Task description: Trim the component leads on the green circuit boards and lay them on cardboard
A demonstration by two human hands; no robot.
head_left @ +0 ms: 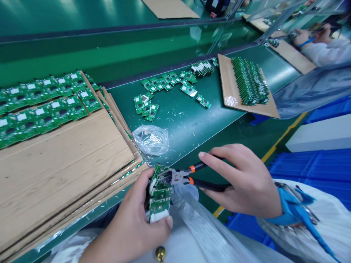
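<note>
From my remote view, the green table [175, 113] runs across the scene, with a cardboard sheet [65, 160] and rows of green circuit boards [41, 98] on its left. A crumpled plastic bag [150, 140] lies near its front edge. My left grip [131, 219] is pressed around a small stack of boards [159, 193], held just off the edge. My right grip [241, 179] clasps black-handled cutters [211, 185], whose steel jaws touch that stack.

Glossy circuit boards [160, 191], matt cardboard [63, 164]
</note>
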